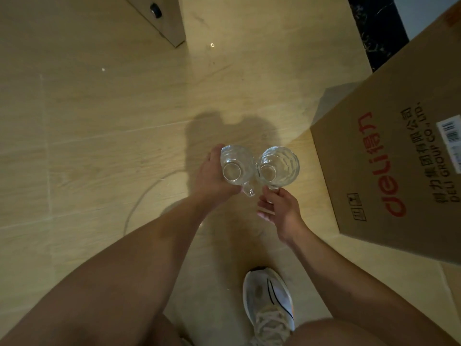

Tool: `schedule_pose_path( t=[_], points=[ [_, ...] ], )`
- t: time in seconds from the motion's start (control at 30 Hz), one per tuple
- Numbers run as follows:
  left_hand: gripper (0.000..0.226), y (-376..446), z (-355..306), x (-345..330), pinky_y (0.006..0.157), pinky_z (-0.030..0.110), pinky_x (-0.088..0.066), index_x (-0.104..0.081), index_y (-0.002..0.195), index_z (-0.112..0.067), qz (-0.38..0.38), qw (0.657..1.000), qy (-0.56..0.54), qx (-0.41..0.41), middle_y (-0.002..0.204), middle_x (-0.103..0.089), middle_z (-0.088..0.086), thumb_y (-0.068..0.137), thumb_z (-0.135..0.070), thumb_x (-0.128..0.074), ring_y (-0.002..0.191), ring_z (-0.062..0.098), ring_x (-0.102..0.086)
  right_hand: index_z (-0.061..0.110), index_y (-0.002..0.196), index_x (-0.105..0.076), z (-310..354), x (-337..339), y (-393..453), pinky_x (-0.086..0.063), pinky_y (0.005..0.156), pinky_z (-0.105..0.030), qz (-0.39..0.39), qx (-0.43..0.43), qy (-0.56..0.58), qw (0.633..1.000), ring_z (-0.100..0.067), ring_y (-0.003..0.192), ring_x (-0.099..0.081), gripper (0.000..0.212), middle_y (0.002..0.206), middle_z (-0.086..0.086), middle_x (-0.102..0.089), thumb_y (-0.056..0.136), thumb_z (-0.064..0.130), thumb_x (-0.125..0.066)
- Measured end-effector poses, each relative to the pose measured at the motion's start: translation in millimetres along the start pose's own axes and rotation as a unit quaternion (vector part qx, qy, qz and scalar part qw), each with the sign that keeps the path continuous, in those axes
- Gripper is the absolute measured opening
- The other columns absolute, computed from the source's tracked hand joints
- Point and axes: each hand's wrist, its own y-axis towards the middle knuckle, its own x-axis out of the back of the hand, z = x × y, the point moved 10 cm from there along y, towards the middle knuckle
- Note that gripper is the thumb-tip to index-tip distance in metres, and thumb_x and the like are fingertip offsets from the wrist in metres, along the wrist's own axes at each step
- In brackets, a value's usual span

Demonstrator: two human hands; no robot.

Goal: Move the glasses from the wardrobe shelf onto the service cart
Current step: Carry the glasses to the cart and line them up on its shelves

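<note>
Currently my left hand [212, 177] wraps one glass mug [235, 166]; right hand [279, 208] fingers pinch the second mug's [278, 166] handle above the floor [99, 121].

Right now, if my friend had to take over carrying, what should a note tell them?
Left hand: wraps the body of one clear dimpled glass mug.
Right hand: pinches the handle of the second clear dimpled glass mug.
Both mugs are upright, side by side, over the pale wooden floor, beside a brown cardboard box.
Done: both mugs picked up.
Left: set them on the cart, which is out of view.
</note>
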Motion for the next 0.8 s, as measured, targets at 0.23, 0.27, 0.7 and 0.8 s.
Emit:
schedule_pose_path(
  t=[0.23, 0.27, 0.7, 0.8],
  points=[
    [0.094, -19.1, 6.1, 22.1, 0.087, 0.028, -0.047, -0.046, 0.133, -0.018, -0.045, 0.998, -0.031, 0.035, 0.12, -0.061, -0.007, 0.051, -0.022, -0.093, 0.111, 0.018, -0.06, 0.011, 0.075, -0.05, 24.0, 18.3, -11.8, -0.059, 0.074, -0.041, -0.038, 0.053, -0.003, 0.998, -0.021, 0.067, -0.057, 0.033, 0.074, -0.011, -0.054, 0.095, 0.025, -0.072],
    [0.093, -30.0, 2.1, 31.4, 0.087, 0.028, -0.048, -0.046, 0.132, -0.018, -0.057, 0.996, -0.04, 0.049, 0.12, -0.061, -0.008, 0.051, -0.023, -0.094, 0.111, 0.017, -0.06, 0.012, 0.072, -0.05, 32.1, 21.3, -21.9, -0.058, 0.072, -0.039, -0.043, 0.052, -0.016, 0.998, -0.021, 0.067, -0.056, 0.034, 0.073, -0.011, -0.053, 0.093, 0.025, -0.074],
    [0.105, -203.2, -238.4, 238.5, 0.099, 0.04, -0.05, -0.042, 0.14, -0.014, -0.091, 0.988, -0.068, 0.107, 0.137, -0.057, 0.002, 0.053, -0.03, -0.097, 0.121, 0.023, -0.058, 0.008, 0.079, -0.053, 235.2, 27.5, -325.9, -0.054, 0.059, -0.035, -0.031, 0.112, -0.15, 0.982, -0.016, 0.054, -0.052, 0.035, 0.066, -0.01, -0.046, 0.089, 0.029, -0.079],
    [0.104, -238.6, -303.4, 305.7, 0.093, 0.031, -0.048, -0.042, 0.139, -0.016, -0.118, 0.986, -0.079, 0.083, 0.135, -0.057, -0.002, 0.053, -0.034, -0.097, 0.119, 0.02, -0.058, 0.009, 0.079, -0.049, 299.3, 17.6, -403.3, -0.051, 0.065, -0.041, -0.009, 0.139, -0.163, 0.977, -0.019, 0.057, -0.053, 0.037, 0.067, -0.01, -0.047, 0.09, 0.029, -0.078]
  ],
)
